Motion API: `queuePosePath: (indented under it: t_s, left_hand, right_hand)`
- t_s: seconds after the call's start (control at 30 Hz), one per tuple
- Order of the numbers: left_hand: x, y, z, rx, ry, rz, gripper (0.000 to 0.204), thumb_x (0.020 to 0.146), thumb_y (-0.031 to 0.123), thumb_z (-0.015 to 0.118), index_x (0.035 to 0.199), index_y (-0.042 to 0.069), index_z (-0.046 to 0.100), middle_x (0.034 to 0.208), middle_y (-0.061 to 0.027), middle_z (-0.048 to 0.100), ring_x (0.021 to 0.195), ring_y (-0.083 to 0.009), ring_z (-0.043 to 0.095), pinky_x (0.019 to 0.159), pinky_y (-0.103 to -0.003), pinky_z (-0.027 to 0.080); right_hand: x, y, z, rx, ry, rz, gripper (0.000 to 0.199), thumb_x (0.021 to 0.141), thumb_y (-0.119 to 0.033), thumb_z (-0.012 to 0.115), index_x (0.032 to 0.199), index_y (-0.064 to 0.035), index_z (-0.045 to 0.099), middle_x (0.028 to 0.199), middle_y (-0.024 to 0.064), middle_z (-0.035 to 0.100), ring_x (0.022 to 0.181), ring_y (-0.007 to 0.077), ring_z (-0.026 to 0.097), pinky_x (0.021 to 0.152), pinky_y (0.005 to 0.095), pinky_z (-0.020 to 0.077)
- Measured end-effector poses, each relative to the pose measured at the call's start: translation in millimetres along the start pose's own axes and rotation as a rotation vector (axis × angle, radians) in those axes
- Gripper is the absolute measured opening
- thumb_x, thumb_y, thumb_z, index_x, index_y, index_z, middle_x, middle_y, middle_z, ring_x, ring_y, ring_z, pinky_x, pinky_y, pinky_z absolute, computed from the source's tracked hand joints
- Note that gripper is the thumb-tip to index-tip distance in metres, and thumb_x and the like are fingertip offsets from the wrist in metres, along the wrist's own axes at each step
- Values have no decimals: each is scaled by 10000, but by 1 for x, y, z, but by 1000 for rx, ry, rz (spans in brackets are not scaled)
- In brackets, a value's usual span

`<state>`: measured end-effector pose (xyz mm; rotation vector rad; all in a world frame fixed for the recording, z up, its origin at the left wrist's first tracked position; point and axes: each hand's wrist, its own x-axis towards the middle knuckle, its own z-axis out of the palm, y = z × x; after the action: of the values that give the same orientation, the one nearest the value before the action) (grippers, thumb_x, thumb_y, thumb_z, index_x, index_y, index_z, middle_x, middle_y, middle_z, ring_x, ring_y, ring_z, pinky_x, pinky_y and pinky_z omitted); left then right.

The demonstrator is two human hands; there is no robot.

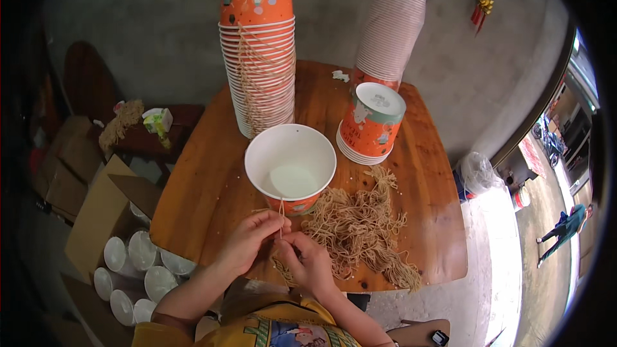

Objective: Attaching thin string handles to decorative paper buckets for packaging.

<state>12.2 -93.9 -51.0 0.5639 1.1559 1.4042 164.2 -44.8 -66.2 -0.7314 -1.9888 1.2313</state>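
Observation:
A paper bucket, white inside and orange outside, stands upright at the table's near middle. A thin tan cord runs down from its near rim to my hands. My left hand pinches the cord just in front of the bucket. Slightly lower and to the right, my right hand is also closed on the cord, its thumb and forefinger together. Beside the bucket and my right hand lies a loose heap of tan cords. The exact way the cord passes between my fingertips is too small to tell.
Behind the bucket rises a tall stack of nested paper buckets, cords draped over it. Upside-down orange buckets and a plastic-wrapped stack stand at the back right of the wooden table. An open carton holds white cups at left.

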Motion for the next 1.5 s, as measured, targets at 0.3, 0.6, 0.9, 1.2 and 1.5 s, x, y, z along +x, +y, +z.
queuePosePath:
  t_s: [0.3, 0.6, 0.9, 1.2, 1.5]
  left_hand:
    - [22, 12, 9, -83, 74, 157, 188, 977, 231, 579, 999, 54, 637, 876, 4, 623, 817, -71, 561, 766, -236, 453]
    - [25, 15, 2, -174, 75, 63, 159, 952, 231, 613, 949, 74, 636, 847, 5, 627, 783, -90, 588, 758, -251, 475]
    - [37, 14, -10, -187, 208, 257, 172, 956, 243, 597, 957, 76, 636, 808, 21, 605, 763, -80, 566, 731, -243, 472]
    - [18, 6, 57, 1164, 107, 1001, 449, 847, 126, 635, 1265, 41, 495, 1294, -192, 486, 1053, -416, 591, 778, -470, 535]
    - [48, 58, -8, 1455, 439, 1003, 278, 922, 255, 585, 817, 1, 616, 883, -144, 605, 808, -335, 621, 691, -433, 524]
  right_hand:
    - [-5, 8, 8, -312, 1, -315, 73, 854, -89, 665, 887, -33, 632, 808, 102, 631, 734, 291, 613, 648, 371, 505]
    - [-1, 17, 11, -301, 8, -330, 98, 847, -90, 663, 915, -37, 616, 803, 87, 617, 733, 277, 608, 648, 362, 507]
    - [2, 3, 1, -363, 14, -445, 180, 889, -115, 640, 1052, -50, 599, 873, 63, 634, 777, 207, 626, 662, 290, 506]
    - [16, -62, -63, 409, -123, -67, 247, 968, -77, 550, 1214, -49, 547, 909, 31, 614, 789, 85, 578, 637, 218, 490]
    - [20, -70, -131, 802, -107, -118, 249, 1010, -112, 429, 1205, -12, 547, 1155, 161, 640, 994, 226, 671, 567, 247, 572]
